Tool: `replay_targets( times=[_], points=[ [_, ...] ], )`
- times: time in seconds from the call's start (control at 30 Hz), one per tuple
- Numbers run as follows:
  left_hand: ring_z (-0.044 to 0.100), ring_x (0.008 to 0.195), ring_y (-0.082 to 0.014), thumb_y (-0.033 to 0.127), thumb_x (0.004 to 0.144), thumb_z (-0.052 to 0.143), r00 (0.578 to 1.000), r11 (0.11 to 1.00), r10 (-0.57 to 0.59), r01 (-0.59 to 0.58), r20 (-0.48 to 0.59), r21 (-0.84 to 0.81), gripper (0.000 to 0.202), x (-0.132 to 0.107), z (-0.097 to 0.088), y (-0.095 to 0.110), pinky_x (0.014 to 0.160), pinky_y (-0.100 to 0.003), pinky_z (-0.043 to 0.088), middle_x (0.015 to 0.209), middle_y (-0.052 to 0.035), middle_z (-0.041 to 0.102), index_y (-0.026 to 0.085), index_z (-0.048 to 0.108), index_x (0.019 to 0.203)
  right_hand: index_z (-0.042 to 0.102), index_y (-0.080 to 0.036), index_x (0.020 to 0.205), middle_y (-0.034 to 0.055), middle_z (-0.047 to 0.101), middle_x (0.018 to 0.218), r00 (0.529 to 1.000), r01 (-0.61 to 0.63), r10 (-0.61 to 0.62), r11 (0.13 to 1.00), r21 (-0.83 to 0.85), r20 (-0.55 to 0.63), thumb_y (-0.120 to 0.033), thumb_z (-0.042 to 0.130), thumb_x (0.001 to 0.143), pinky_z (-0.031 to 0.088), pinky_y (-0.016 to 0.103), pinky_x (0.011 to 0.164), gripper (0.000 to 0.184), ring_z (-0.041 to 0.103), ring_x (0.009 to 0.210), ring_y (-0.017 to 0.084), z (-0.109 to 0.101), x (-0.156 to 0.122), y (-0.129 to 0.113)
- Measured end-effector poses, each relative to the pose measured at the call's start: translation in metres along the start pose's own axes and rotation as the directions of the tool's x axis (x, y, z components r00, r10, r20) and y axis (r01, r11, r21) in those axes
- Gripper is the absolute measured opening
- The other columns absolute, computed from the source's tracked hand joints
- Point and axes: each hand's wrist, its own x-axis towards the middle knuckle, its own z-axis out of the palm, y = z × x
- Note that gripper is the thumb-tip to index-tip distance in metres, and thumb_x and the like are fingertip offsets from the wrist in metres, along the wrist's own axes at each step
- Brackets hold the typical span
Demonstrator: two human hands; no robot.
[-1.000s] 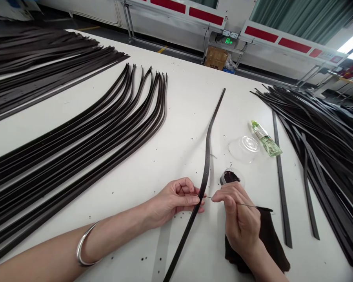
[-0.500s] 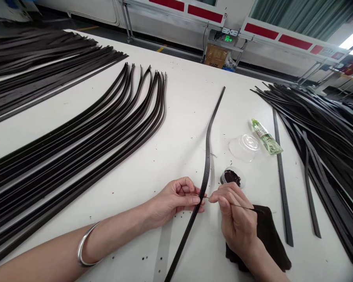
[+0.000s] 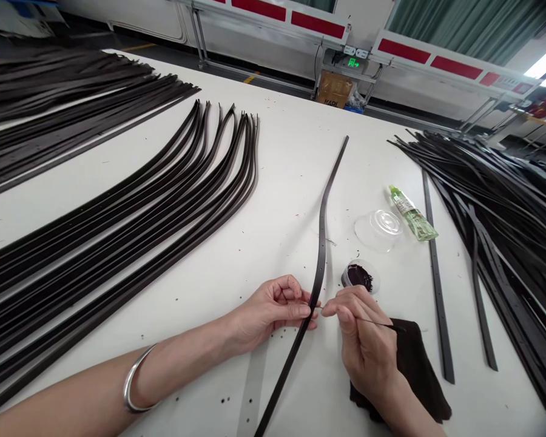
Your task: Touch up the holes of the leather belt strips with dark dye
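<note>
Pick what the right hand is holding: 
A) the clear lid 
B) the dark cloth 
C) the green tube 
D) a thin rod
D. The right hand pinches a thin rod in its fingertips, with the rod's far end reaching to the edge of the belt that the left hand grips.

On the table (image 3: 291, 164): curved straps (image 3: 118, 255) fanned across the left, a stack of straps (image 3: 73, 91) at upper left, a loose pile (image 3: 505, 200) at right. Lone strap (image 3: 321, 243) centre. Right of it: cup (image 3: 359, 276), lid (image 3: 377, 230), tube (image 3: 412, 213) beyond; cloth (image 3: 418, 370) below.
</note>
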Motion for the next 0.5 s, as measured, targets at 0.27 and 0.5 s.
replay_targets(
  times=[0.27,0.5],
  points=[
    [0.068,0.083,-0.0160,0.010,0.079,0.075,1.000,1.000,-0.004,0.004,0.021,-0.014,0.026,0.000,-0.005,-0.002,0.084,-0.036,0.054,0.091,-0.0005,0.065,0.017,0.049,0.078,0.065,-0.019,0.094,0.0023,0.070,0.086,0.896,-0.358,0.391,0.916,0.178,-0.209,-0.018,0.031,0.100,0.054,0.031,0.069,0.034,0.067,0.067,0.012,-0.007,-0.010,-0.004],
    [0.068,0.083,-0.0146,0.011,0.081,0.072,0.997,0.999,0.030,-0.027,0.074,-0.037,0.027,-0.005,-0.005,0.003,0.081,-0.032,0.053,0.094,-0.0034,0.066,0.018,0.047,0.078,0.063,-0.021,0.098,0.0055,0.069,0.104,0.742,-0.638,0.669,0.726,0.257,-0.050,-0.038,0.039,0.099,0.055,0.031,0.079,0.029,0.068,0.089,0.016,0.000,0.006,-0.009]
  ],
)
